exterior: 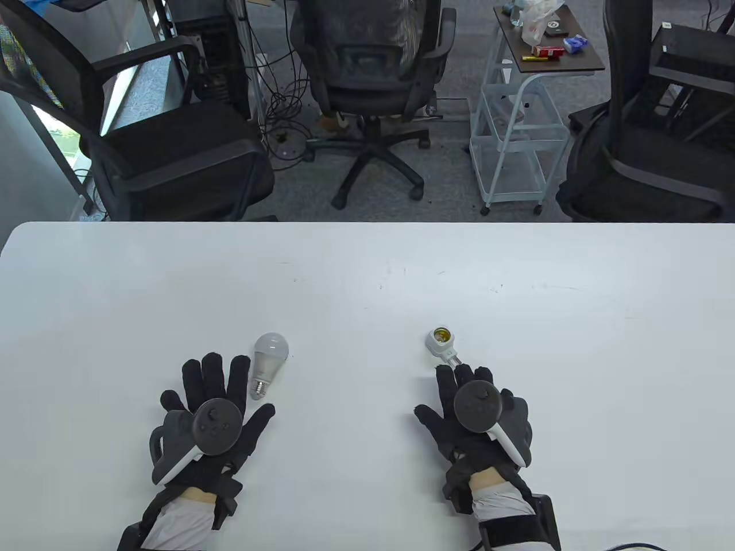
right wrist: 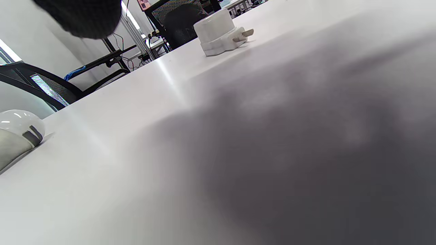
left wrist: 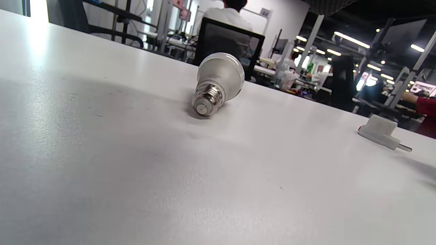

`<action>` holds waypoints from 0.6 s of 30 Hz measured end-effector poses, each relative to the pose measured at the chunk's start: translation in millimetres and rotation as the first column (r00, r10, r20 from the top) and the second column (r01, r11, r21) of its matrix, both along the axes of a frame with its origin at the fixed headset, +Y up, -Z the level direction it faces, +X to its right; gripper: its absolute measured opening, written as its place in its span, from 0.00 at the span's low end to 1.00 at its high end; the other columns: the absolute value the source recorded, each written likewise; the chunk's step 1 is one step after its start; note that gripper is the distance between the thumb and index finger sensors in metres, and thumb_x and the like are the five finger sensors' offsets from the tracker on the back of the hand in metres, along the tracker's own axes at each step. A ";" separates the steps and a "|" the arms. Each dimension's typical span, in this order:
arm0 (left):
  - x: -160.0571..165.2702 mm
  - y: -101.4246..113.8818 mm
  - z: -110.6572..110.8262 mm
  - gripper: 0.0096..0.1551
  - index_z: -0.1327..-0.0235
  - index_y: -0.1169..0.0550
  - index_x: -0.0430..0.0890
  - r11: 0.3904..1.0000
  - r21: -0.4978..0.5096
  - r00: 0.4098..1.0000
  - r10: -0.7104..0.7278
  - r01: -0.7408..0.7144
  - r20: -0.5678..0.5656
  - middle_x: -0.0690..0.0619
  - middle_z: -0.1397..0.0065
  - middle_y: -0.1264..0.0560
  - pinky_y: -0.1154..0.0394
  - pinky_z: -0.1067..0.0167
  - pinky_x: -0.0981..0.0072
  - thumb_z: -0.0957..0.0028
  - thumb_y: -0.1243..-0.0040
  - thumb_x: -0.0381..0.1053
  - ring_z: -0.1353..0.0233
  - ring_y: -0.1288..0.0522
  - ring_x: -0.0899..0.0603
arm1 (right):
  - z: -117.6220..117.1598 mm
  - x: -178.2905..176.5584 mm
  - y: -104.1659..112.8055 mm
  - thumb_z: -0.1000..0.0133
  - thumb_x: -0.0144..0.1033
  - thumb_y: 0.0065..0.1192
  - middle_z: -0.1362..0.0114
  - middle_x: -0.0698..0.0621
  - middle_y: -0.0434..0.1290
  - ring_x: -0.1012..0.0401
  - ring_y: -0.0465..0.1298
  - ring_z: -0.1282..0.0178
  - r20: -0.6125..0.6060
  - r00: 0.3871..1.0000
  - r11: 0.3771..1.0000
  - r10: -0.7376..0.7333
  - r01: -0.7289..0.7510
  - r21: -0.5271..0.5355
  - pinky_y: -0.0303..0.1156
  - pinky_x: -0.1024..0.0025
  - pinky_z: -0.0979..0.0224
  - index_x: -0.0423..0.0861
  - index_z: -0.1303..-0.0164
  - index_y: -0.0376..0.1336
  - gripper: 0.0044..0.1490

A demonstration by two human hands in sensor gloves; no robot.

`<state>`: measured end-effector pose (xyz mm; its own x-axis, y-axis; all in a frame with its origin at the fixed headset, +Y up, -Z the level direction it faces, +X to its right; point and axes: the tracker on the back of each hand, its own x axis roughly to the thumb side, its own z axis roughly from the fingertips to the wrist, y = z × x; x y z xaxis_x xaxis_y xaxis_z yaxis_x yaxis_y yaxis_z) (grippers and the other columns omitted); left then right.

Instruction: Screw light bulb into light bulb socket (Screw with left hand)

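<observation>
Item 1, light bulb (exterior: 267,361): lying on its side on the white counter (exterior: 367,275), dome away from the person, metal screw base toward them; unheld, just beside the index finger of the left hand (exterior: 209,410); the left wrist view shows the threaded base bare and nothing on it.

Item 2, light bulb socket (exterior: 441,343): a white plug-in adapter resting on the counter, brass-lined opening facing up, plug pins toward the right hand (exterior: 468,410); the fingertips lie at the pins, contact uncertain; well apart from the bulb.

Item 3, hands: both flat on the counter, palms down, fingers spread, gripping nothing.

Status, as judged: task not begun; bulb and socket separate, no thread engaged.

Outstanding: left hand to pick up the bulb; right hand presumably to steady the socket; base to be aligned with the opening; bulb to be turned in by the left hand until seated.
</observation>
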<state>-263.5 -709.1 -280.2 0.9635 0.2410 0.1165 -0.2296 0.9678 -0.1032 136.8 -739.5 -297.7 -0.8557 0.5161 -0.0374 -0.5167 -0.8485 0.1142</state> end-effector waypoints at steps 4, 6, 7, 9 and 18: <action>-0.2 -0.7 0.3 0.51 0.18 0.71 0.52 1.000 -0.009 1.000 0.002 -0.002 -0.002 0.31 0.17 0.73 0.73 0.42 0.14 0.33 0.60 0.69 0.24 0.79 0.25 | 0.6 -0.8 -0.4 0.42 0.54 0.61 0.13 0.41 0.37 0.41 0.28 0.17 -0.005 1.000 1.000 0.002 -0.002 -0.005 0.20 0.31 0.28 0.51 0.18 0.41 0.50; -0.3 1.8 2.6 0.51 0.18 0.71 0.51 1.000 0.009 1.000 -0.004 0.004 -0.006 0.31 0.17 0.73 0.73 0.42 0.14 0.33 0.60 0.69 0.24 0.78 0.25 | 2.2 -1.3 0.6 0.43 0.54 0.62 0.13 0.41 0.37 0.41 0.28 0.17 -0.003 1.000 1.000 0.006 -0.006 0.000 0.21 0.31 0.28 0.51 0.18 0.41 0.50; -0.3 2.7 3.4 0.51 0.18 0.71 0.51 1.000 0.017 1.000 -0.005 0.005 -0.007 0.31 0.17 0.73 0.73 0.42 0.14 0.33 0.60 0.69 0.23 0.78 0.25 | 2.7 -1.3 0.7 0.43 0.54 0.62 0.13 0.41 0.37 0.41 0.28 0.17 -0.004 1.000 1.000 0.004 -0.004 0.001 0.21 0.31 0.28 0.51 0.19 0.41 0.50; -0.5 4.2 4.8 0.51 0.18 0.71 0.51 1.000 0.027 1.000 -0.003 0.004 -0.009 0.32 0.17 0.73 0.73 0.42 0.14 0.33 0.60 0.69 0.23 0.78 0.25 | 3.7 -1.1 1.0 0.43 0.54 0.62 0.13 0.41 0.37 0.40 0.29 0.17 -0.006 1.000 1.000 -0.003 0.003 0.001 0.21 0.31 0.28 0.51 0.19 0.41 0.50; -0.2 3.1 3.9 0.51 0.18 0.71 0.51 1.000 0.013 1.000 0.005 -0.005 0.001 0.31 0.17 0.73 0.72 0.42 0.14 0.33 0.59 0.69 0.23 0.78 0.25 | 4.7 1.1 -0.1 0.43 0.54 0.62 0.14 0.40 0.39 0.40 0.30 0.17 0.010 1.000 1.000 -0.005 0.006 -0.019 0.22 0.30 0.28 0.50 0.19 0.42 0.50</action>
